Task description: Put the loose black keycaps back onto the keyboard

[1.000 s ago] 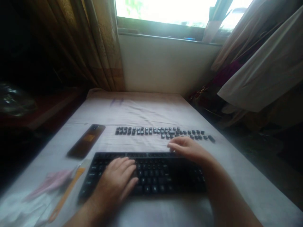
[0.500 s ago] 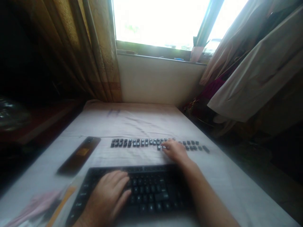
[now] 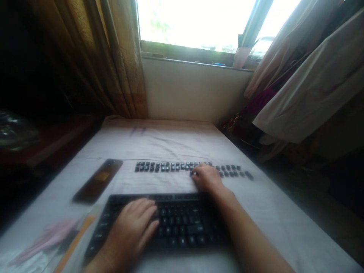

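A black keyboard (image 3: 182, 220) lies on the white cloth in front of me. My left hand (image 3: 133, 223) rests flat over its left part, fingers stretched out and holding nothing. Beyond the keyboard, loose black keycaps (image 3: 162, 167) sit in two long rows. My right hand (image 3: 207, 176) reaches over the keyboard to the right half of these rows, its fingers curled down. At its fingertips is a single keycap (image 3: 192, 173), just in front of the rows. The hand hides several keycaps behind it, and blur softens the fingertips.
A dark phone (image 3: 98, 181) lies left of the rows. Near the front left are a pink cloth (image 3: 48, 240) and an orange strip (image 3: 75, 242). A curtain (image 3: 122, 57) hangs at the back left, and clothes (image 3: 307, 94) hang on the right.
The view has tilted down slightly, shifting the scene. My right fingers have drawn in closer around the keycap in front of the rows. The left hand stays on the keyboard.
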Tool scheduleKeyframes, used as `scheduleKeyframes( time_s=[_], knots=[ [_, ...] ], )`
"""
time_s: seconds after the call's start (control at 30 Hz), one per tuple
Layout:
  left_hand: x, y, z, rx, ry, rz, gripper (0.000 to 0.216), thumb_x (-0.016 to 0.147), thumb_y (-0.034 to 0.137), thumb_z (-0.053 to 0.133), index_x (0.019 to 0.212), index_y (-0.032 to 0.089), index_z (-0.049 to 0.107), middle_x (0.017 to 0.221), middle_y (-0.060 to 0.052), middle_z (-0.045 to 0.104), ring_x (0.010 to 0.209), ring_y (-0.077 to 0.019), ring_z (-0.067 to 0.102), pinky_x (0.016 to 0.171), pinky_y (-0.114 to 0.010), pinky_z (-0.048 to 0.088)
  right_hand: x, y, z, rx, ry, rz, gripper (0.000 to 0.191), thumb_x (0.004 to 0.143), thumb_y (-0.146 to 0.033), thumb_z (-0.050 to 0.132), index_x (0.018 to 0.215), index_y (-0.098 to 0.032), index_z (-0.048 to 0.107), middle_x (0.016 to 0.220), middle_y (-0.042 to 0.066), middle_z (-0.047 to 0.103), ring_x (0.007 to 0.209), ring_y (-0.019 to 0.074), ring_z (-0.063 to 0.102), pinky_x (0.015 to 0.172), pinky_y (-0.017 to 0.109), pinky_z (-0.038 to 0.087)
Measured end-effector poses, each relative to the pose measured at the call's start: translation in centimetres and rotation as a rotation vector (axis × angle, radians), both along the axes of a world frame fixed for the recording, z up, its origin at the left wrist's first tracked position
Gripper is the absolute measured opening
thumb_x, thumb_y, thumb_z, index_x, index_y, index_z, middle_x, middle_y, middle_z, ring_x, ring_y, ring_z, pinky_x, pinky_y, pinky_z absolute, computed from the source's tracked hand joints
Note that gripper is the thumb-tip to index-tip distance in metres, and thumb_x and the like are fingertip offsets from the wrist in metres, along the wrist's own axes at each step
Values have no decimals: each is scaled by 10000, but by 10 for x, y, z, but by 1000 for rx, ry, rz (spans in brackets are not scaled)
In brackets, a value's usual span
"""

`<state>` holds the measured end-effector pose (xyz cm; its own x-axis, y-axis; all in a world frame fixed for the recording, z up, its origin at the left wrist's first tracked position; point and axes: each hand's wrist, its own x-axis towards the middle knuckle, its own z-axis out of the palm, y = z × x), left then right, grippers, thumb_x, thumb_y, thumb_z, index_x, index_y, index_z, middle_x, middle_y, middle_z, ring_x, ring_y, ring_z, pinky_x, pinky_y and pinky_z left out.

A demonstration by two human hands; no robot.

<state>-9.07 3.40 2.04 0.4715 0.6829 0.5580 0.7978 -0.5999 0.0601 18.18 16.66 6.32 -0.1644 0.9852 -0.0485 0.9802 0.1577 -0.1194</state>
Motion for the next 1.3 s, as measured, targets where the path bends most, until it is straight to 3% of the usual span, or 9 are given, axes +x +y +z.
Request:
scheduleKeyframes(
  time_s=[0.27, 0.37, 0.5, 0.67, 0.9, 1.3],
  knots=[
    [1, -1, 3, -33, -5, 1, 256, 982, 272, 455, 1118, 194, 656, 1131, -75, 699, 1052, -247, 645, 907, -431, 529, -10, -40, 19, -64, 179, 91, 175, 858, -295, 651, 999, -256, 747, 1028, 11, 701, 876, 147, 652, 790, 237, 458],
    [4, -2, 4, 2, 15, 5, 262, 978, 258, 455, 1121, 183, 661, 1129, -81, 698, 1047, -247, 642, 924, -430, 516, -19, -64, 25, -171, 349, 189, 151, 811, -232, 694, 950, -210, 748, 939, 29, 717, 838, 159, 645, 759, 240, 460],
    [13, -8, 9, 58, 27, -25, 274, 971, 202, 446, 1137, 164, 661, 1104, -84, 698, 1025, -240, 637, 940, -411, 500, -29, -81, 26, -245, 374, 290, 159, 781, -192, 703, 930, -209, 756, 921, 30, 732, 837, 169, 645, 765, 245, 448],
    [27, -16, 8, 24, 11, -101, 288, 966, 240, 479, 1194, 218, 654, 1126, -68, 680, 1055, -234, 613, 960, -391, 493, -34, -83, 24, -274, 289, 321, 174, 784, -188, 681, 934, -212, 765, 923, 38, 736, 834, 178, 643, 741, 246, 434],
    [34, -17, -2, -64, 2, -75, 373, 982, 382, 477, 1293, 224, 608, 1212, -93, 623, 1133, -272, 562, 1011, -458, 455, -35, -84, 24, -284, 291, 327, 155, 792, -208, 680, 919, -215, 768, 895, 33, 740, 795, 171, 641, 701, 234, 421],
    [33, -16, 5, -49, 54, -94, 380, 986, 408, 479, 1278, 209, 617, 1194, -92, 637, 1113, -266, 565, 1010, -439, 442, -33, -83, 22, -287, 361, 328, 211, 790, -154, 650, 938, -214, 788, 910, 35, 770, 795, 168, 677, 732, 232, 456]
  ],
)
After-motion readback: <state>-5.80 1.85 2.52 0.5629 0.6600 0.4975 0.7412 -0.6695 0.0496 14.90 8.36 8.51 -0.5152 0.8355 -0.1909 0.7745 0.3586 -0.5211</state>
